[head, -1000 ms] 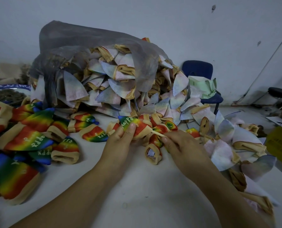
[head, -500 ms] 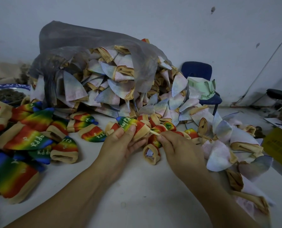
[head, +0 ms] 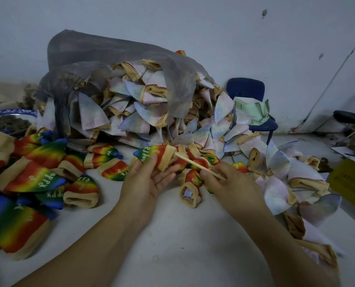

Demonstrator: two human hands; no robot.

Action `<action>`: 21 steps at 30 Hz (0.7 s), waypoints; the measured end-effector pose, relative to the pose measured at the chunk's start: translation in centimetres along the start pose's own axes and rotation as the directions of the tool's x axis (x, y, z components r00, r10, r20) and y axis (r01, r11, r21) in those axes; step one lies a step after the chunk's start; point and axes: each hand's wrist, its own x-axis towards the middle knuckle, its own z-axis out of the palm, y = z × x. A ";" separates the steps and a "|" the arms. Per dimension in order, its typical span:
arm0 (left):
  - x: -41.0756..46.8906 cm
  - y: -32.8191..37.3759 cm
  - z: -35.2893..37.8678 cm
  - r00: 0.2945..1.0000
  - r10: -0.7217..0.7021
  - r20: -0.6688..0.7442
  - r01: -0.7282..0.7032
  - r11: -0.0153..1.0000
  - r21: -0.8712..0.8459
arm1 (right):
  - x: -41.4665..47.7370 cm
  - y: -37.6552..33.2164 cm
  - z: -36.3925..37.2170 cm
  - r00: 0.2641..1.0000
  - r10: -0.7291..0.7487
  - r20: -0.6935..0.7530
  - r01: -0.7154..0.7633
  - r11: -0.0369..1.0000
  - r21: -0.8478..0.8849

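Looking at the middle of the frame, I see the left hand (head: 145, 183) grasping a rainbow cloth cone (head: 151, 153). The thumb lies over its printed side and the fingers curl beneath it. The cone's blue tip points left and its tan cuff points right. It is held just above the white table (head: 172, 245), in front of the heap.

The right hand (head: 232, 183) pinches a thin wooden stick (head: 193, 163) between thumb and fingers. The stick slants up to the left, and its far end meets the cuff opening.

More rainbow pieces (head: 33, 179) lie spread across the left of the frame. In the upper middle, a grey plastic bag (head: 110, 50) spills pale cones (head: 151, 119) toward the right. A blue chair (head: 244, 88) stands at the upper right by the wall.
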 end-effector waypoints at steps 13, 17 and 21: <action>-1.0 -0.8 0.9 0.973 0.191 -0.128 -0.065 0.764 0.641 | -0.5 -1.5 -0.1 0.990 -0.026 -0.138 0.075 0.930 0.360; -1.7 -1.4 1.9 0.982 0.156 -0.109 -0.037 0.717 0.696 | -1.2 -3.4 1.0 0.950 -0.268 -0.159 0.310 0.872 0.378; -2.1 -1.3 2.2 0.994 0.090 -0.054 -0.026 0.712 0.702 | -0.9 -3.1 1.6 0.959 -0.259 -0.115 0.283 0.895 0.345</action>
